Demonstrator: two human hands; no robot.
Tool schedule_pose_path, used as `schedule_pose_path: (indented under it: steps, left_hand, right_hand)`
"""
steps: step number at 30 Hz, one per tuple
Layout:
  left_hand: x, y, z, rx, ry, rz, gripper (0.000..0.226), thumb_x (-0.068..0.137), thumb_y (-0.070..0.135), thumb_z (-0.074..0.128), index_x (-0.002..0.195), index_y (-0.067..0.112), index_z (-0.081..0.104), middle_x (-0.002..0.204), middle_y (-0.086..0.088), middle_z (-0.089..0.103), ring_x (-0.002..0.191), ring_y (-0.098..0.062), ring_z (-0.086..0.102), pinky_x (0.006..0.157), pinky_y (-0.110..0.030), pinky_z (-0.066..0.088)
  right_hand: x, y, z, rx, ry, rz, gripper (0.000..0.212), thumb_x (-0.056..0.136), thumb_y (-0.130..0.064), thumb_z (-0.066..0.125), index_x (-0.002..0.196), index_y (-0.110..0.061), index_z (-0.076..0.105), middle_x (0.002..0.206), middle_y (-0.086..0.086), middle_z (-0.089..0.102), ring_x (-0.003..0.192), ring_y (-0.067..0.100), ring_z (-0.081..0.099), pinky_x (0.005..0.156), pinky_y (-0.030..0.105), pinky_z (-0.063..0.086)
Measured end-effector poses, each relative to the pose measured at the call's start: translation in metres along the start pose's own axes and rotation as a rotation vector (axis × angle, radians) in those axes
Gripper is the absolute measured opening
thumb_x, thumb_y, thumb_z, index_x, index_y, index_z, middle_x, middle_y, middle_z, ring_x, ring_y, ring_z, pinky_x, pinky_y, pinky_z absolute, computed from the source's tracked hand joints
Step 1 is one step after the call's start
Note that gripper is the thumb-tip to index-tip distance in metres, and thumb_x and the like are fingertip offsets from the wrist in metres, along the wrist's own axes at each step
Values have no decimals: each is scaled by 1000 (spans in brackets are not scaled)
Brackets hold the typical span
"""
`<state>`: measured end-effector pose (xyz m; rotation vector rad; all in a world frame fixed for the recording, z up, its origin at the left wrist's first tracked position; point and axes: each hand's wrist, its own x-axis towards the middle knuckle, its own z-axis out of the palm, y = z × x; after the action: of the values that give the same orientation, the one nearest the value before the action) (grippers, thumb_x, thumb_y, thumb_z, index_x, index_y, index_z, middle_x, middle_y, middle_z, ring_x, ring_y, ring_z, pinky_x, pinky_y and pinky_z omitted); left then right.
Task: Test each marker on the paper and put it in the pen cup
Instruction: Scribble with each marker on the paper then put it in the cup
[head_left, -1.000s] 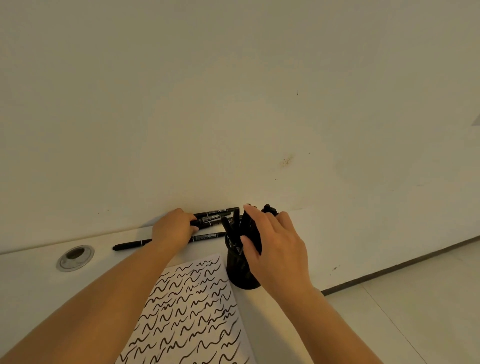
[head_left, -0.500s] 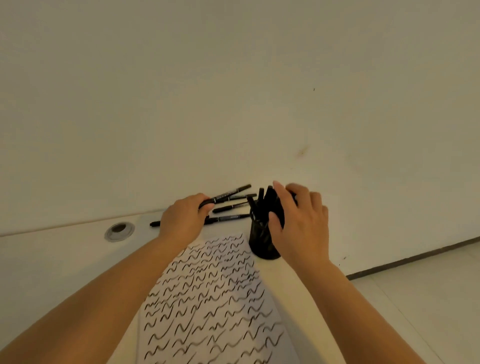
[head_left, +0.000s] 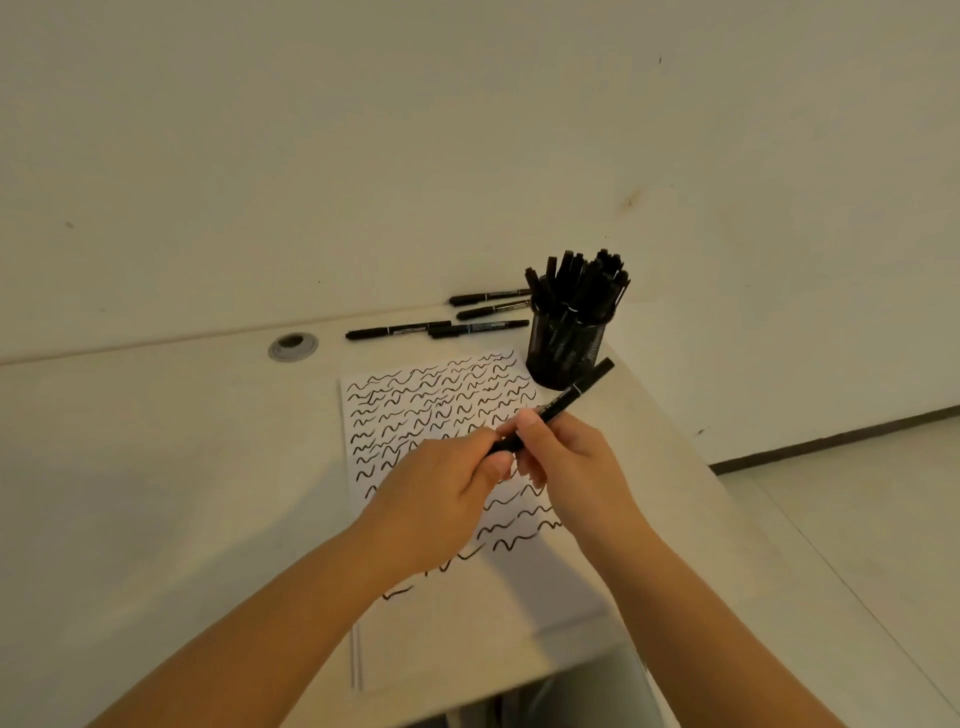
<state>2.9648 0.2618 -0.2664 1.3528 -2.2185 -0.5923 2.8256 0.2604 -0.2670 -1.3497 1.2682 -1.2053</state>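
Observation:
Both hands hold one black marker (head_left: 563, 402) above the white paper (head_left: 524, 577), which is covered with black squiggles. My left hand (head_left: 441, 483) pinches the marker's lower end and my right hand (head_left: 566, 457) grips its middle; its far end points up and right toward the black pen cup (head_left: 563, 348). The cup stands at the paper's far right corner, packed with several black markers. Several more black markers (head_left: 397, 330) lie on the desk behind the paper, near the wall.
A round cable grommet (head_left: 292, 345) sits in the white desk (head_left: 156, 467) to the left of the loose markers. The wall runs close behind the desk. The desk's right and front edges drop to a tiled floor (head_left: 857, 519).
My left hand picked a marker from the row by the wall and brought it back over the paper. My right hand left the pen cup and now grips the same marker.

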Motion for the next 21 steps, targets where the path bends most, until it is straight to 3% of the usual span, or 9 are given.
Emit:
schedule_pose_path:
  steps: [6,8,11,14,17,21]
  left_hand:
    - [-22,11,16,319,88,-46,31,94,44,20,94,25,44,71,10,51,62,-13,52,56,-30,43]
    - [-26,12,21,443,112,-28,30,94,43,18,96,25,41,69,12,43,57,-10,46,50,-25,35]
    - [-41,4,21,560,141,-41,35,93,45,16,95,23,43,68,12,42,49,-6,33,43,-21,19]
    - [-53,-14,13,422,198,-80,44,89,46,16,97,18,50,66,11,47,51,-10,42,45,-23,27]
    - [-47,-26,9,202,191,-44,50,86,51,15,95,18,51,71,10,56,58,-10,50,53,-27,37]
    - [-32,-31,18,134,87,-21,39,93,45,25,100,19,54,83,5,57,78,-11,50,69,-32,44]
  right_hand:
    - [-25,9,6,69,134,91,33,93,-31,48,69,-18,66,42,-9,48,41,5,40,42,14,35]
    - [-30,12,10,106,187,113,33,92,-32,48,66,-20,64,42,-8,49,40,4,41,41,15,36]
    - [-18,14,-19,252,456,209,31,94,-32,45,68,-18,58,48,-4,45,40,5,40,40,18,34]
    - [-15,22,-67,127,565,217,29,93,-34,46,73,-18,60,54,-2,46,50,10,41,51,24,35]
    - [-22,40,-73,-56,451,168,27,90,-36,50,76,-17,65,50,-7,54,49,5,47,55,25,38]
    - [-22,50,-63,-166,362,79,16,87,-28,57,75,-19,63,48,-8,58,45,0,51,55,23,41]
